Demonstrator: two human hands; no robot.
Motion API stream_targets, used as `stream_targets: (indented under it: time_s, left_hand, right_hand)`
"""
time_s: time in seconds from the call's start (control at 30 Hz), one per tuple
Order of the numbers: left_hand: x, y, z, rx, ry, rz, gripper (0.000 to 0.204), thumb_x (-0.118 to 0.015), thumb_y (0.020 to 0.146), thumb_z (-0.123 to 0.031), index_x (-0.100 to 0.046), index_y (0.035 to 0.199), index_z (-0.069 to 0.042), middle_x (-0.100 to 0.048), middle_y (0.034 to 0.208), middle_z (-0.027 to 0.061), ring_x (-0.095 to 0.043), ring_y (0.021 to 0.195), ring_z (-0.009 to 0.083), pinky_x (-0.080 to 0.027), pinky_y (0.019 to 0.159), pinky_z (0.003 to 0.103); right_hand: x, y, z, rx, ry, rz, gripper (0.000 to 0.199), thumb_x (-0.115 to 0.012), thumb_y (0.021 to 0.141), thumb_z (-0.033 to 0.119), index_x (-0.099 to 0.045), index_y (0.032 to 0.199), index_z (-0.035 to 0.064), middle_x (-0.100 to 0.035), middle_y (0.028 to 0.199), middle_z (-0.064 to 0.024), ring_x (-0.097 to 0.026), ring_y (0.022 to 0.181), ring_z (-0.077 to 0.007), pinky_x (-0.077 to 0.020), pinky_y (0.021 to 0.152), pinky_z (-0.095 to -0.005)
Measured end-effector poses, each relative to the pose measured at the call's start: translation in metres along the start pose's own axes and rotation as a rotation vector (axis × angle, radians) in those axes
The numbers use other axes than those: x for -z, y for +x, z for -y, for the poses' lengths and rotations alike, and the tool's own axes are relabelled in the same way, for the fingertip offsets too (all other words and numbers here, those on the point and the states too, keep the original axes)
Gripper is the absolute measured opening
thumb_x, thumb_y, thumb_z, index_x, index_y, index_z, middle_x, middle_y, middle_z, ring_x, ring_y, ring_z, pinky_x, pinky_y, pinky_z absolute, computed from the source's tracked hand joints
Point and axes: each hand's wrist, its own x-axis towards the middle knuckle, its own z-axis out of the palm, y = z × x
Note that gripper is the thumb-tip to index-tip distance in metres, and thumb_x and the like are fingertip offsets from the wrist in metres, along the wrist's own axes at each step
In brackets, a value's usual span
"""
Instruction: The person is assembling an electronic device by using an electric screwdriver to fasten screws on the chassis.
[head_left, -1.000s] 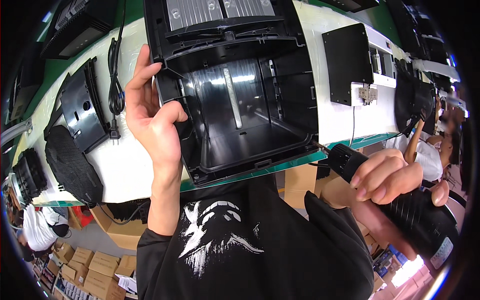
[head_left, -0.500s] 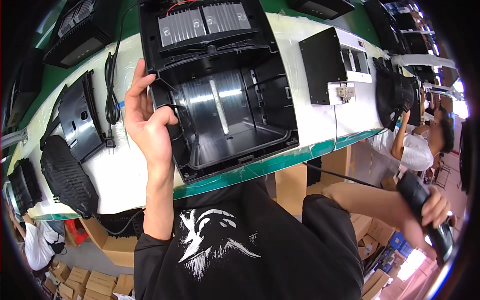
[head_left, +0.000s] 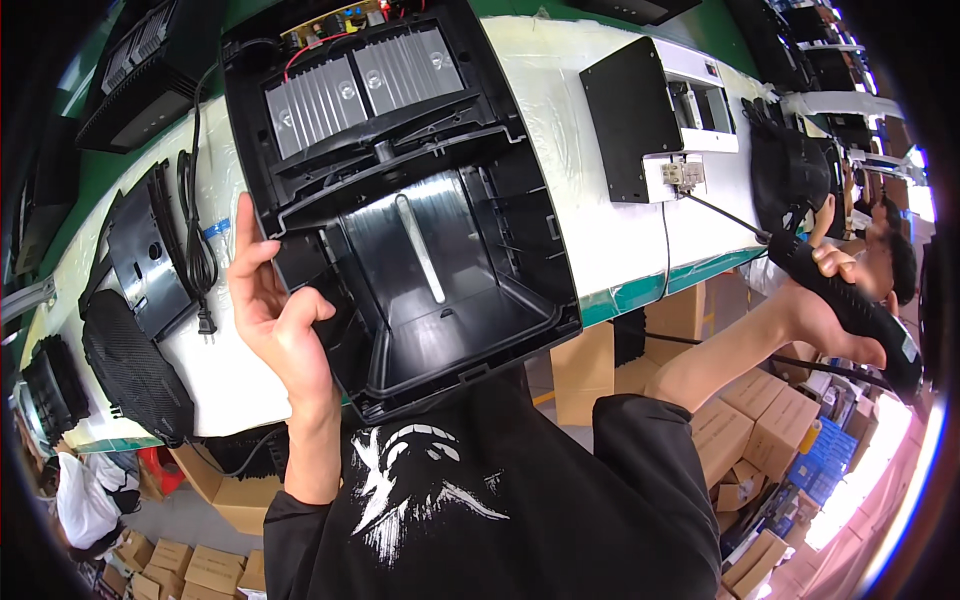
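In front of me, a black plastic housing point(head_left: 455, 345) lies on the table, its hollow side up, with two ribbed silver heat sinks point(head_left: 412, 72) at its far end. My left hand point(head_left: 285, 320) grips its left wall, thumb curled at the rim and fingers along the outside. At the far right my right hand point(head_left: 840, 290) is wrapped round a black corded electric screwdriver point(head_left: 800, 262). The tool's long thin shaft points left, its tip at the metal block point(head_left: 683, 174) on a black-and-white screw feeder point(head_left: 625, 125). Whether a screw sits on the tip cannot be made out.
Left of the housing lie a coiled black power cord point(head_left: 198, 250), a curved black panel point(head_left: 155, 255) and a black mesh part point(head_left: 135, 365). Cardboard boxes point(head_left: 770, 420) stand below right. Another person point(head_left: 885, 240) is beyond my right hand.
The housing has shifted left and toward me, turning slightly, with my left hand on it. My right hand has raised the screwdriver from lower right, bringing its shaft to the feeder.
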Motion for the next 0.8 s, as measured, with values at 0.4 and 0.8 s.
stream_targets:
  time_s: [0.4, 0.8]
  left_hand:
    - [-0.026, -0.002, 0.001, 0.009, -0.106, -0.061, 0.048, -0.038, 0.05, 0.017, -0.049, 0.093, -0.002, -0.029, 0.142, 0.0172, -0.027, 0.133, 0.0297, -0.033, 0.099, 0.028]
    - [-0.017, 0.013, 0.022, -0.133, -0.267, -0.002, 0.036, -0.043, 0.055, 0.012, -0.056, 0.087, 0.0, -0.038, 0.137, 0.018, -0.039, 0.124, 0.0267, -0.029, 0.101, 0.031]
  right_hand:
    - [-0.101, 0.079, -0.058, -0.267, -0.287, 0.033, 0.038, -0.032, 0.089, 0.036, -0.048, 0.098, 0.0032, -0.049, 0.065, -0.0134, -0.045, 0.053, -0.0234, -0.0407, 0.054, -0.034]
    - [-0.091, 0.059, 0.006, -0.383, 0.007, 0.151, 0.053, -0.049, 0.082, 0.055, -0.047, 0.107, 0.0085, -0.05, 0.075, -0.0098, -0.047, 0.064, -0.0188, -0.0388, 0.055, -0.0282]
